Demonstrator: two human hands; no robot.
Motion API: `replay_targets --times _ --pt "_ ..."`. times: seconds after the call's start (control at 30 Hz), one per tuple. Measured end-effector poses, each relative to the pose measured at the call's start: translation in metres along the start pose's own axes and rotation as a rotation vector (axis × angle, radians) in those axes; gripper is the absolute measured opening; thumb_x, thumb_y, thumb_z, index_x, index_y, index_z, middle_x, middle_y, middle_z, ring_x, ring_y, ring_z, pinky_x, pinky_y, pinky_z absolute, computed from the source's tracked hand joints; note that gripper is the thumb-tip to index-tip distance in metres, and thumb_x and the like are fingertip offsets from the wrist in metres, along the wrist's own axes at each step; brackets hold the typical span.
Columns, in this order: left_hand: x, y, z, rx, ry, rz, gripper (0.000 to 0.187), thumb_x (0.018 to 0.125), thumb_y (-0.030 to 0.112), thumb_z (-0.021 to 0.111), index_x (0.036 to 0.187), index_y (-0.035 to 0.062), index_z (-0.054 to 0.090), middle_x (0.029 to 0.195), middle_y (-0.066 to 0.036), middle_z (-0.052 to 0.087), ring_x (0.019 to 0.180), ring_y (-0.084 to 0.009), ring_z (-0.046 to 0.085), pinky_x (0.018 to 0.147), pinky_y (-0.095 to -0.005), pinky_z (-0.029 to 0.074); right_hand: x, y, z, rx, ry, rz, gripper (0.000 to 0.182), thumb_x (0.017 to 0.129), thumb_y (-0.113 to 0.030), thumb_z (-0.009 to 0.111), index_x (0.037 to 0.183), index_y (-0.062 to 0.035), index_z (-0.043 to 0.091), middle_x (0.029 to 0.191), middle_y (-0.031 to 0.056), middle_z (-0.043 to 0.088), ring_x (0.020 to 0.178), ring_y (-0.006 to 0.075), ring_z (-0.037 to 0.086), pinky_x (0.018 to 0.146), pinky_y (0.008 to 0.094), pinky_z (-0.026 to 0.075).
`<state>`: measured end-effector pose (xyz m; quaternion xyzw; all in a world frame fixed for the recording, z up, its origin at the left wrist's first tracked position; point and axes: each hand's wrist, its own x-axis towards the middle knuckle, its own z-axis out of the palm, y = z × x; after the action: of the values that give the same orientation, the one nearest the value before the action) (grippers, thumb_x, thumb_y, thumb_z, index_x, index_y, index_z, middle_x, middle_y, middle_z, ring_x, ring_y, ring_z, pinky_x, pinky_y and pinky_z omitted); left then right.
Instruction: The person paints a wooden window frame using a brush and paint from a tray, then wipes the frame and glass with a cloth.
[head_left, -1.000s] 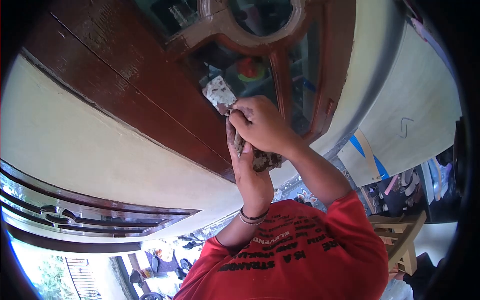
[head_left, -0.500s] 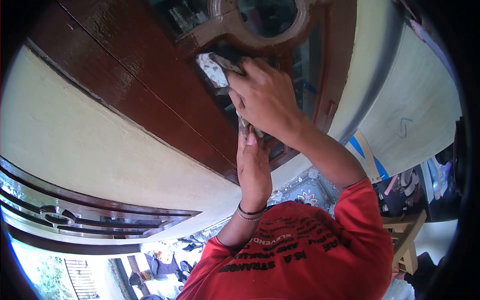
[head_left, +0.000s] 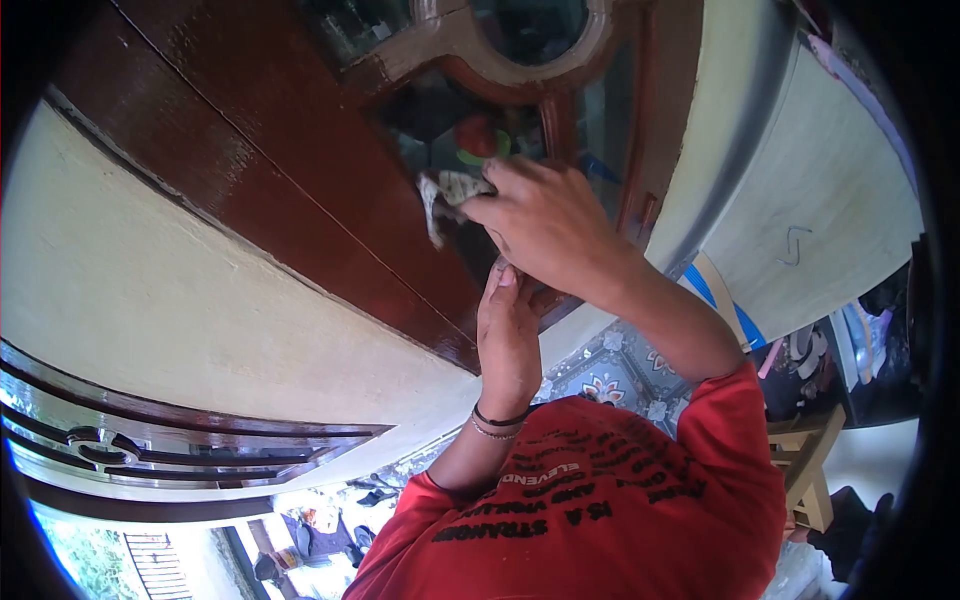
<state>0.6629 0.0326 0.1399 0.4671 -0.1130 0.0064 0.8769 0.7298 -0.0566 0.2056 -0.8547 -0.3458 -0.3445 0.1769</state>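
My right hand is closed on a crumpled, whitish, stained cloth, which sticks out to the left of the fingers. It is in front of a dark glass pane in the brown wooden door. Just below it, my left hand, with a dark band and a beaded bracelet at the wrist, points up toward the pane. Its fingers are pressed together near the thumb, their tips partly hidden by the right hand; what they grip cannot be made out.
A cream wall runs beside the door, with a brown-framed window at the lower left. Patterned floor tiles show behind the arms. At the right are a pale panel and a wooden stool.
My right hand has moved down with the cloth, closer to my left hand. The cloth hangs differently, and more of the glass shows above it. My left hand has hardly moved.
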Motion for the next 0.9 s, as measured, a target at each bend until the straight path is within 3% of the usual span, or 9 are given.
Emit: replay_targets --times 0.23,0.33,0.37,0.5,0.6,0.63,0.73,0.87,0.9 --pt "0.003 0.005 -0.015 -0.448 -0.128 -0.275 0.057 0.092 0.049 0.028 0.124 0.0033 0.039 0.123 -0.010 0.046 0.111 -0.0227 0.048 0.092 -0.0434 0.037 -0.042 0.016 -0.008 0.369 0.123 0.076 0.025 0.061 -0.004 0.061 0.085 0.0008 0.061 0.099 0.0144 0.056 0.095 0.0315 0.052 0.077 0.0373 0.044" --pt "0.005 0.014 -0.001 -0.355 -0.050 -0.218 0.055 0.091 0.050 0.031 0.123 0.0051 0.040 0.122 -0.010 0.047 0.110 -0.0223 0.048 0.093 -0.0425 0.038 -0.052 0.012 -0.004 0.461 0.147 -0.052 0.028 0.059 -0.004 0.062 0.086 0.0019 0.061 0.110 0.0138 0.055 0.103 0.0316 0.050 0.088 0.0386 0.041" --pt "0.004 0.017 0.005 -0.257 -0.007 -0.134 0.042 0.092 0.037 0.043 0.120 0.0052 0.044 0.116 -0.009 0.052 0.106 -0.0196 0.051 0.091 -0.0382 0.041 -0.057 0.011 -0.002 0.585 0.104 -0.022 0.025 0.061 -0.004 0.063 0.085 0.0025 0.062 0.118 0.0144 0.053 0.112 0.0295 0.047 0.095 0.0382 0.035" --pt "0.014 0.006 -0.006 -0.173 0.027 -0.010 0.022 0.087 0.006 0.054 0.108 0.0009 0.052 0.104 -0.007 0.058 0.093 -0.0144 0.057 0.082 -0.0294 0.047 -0.071 0.010 0.015 1.003 0.253 0.143 0.025 0.074 -0.010 0.066 0.096 0.0018 0.062 0.117 0.0160 0.053 0.113 0.0215 0.048 0.091 0.0329 0.037" --pt "0.017 0.001 -0.001 -0.042 0.103 0.116 0.020 0.087 0.006 0.054 0.106 -0.0002 0.054 0.103 -0.007 0.059 0.092 -0.0140 0.057 0.081 -0.0289 0.047 -0.076 0.002 0.027 1.214 0.307 0.397 0.029 0.078 -0.005 0.065 0.104 0.0030 0.058 0.116 0.0143 0.054 0.107 0.0171 0.052 0.089 0.0299 0.041" --pt "0.019 -0.001 0.001 -0.017 0.138 0.159 0.019 0.087 0.006 0.055 0.104 -0.0019 0.054 0.101 -0.006 0.059 0.092 -0.0131 0.056 0.081 -0.0279 0.047 -0.072 -0.005 0.033 1.235 0.480 0.434 0.017 0.076 -0.005 0.066 0.092 0.0011 0.064 0.104 0.0140 0.060 0.093 0.0182 0.059 0.079 0.0275 0.045" --pt "0.023 -0.001 0.004 0.084 0.152 0.249 0.020 0.086 0.005 0.055 0.105 -0.0033 0.055 0.101 -0.007 0.060 0.092 -0.0119 0.056 0.083 -0.0262 0.045 -0.067 -0.011 0.037 1.415 0.609 0.524 0.019 0.076 -0.004 0.067 0.093 0.0017 0.063 0.104 0.0126 0.060 0.094 0.0157 0.058 0.077 0.0265 0.046" --pt "0.033 0.005 0.014 0.412 0.228 0.363 0.023 0.087 0.004 0.054 0.107 -0.0058 0.055 0.104 -0.008 0.059 0.094 -0.0122 0.055 0.083 -0.0243 0.044 -0.050 -0.010 0.036 1.250 0.720 0.614 0.020 0.074 -0.003 0.067 0.093 0.0015 0.063 0.101 0.0132 0.061 0.092 0.0187 0.060 0.076 0.0267 0.048" --pt "0.034 0.009 0.019 0.451 0.236 0.431 0.023 0.088 0.004 0.052 0.108 -0.0058 0.055 0.106 -0.010 0.058 0.095 -0.0137 0.055 0.082 -0.0255 0.045 -0.042 -0.004 0.035 0.908 0.757 0.532 0.020 0.073 -0.003 0.068 0.092 0.0014 0.062 0.099 0.0137 0.062 0.091 0.0215 0.061 0.076 0.0278 0.048"
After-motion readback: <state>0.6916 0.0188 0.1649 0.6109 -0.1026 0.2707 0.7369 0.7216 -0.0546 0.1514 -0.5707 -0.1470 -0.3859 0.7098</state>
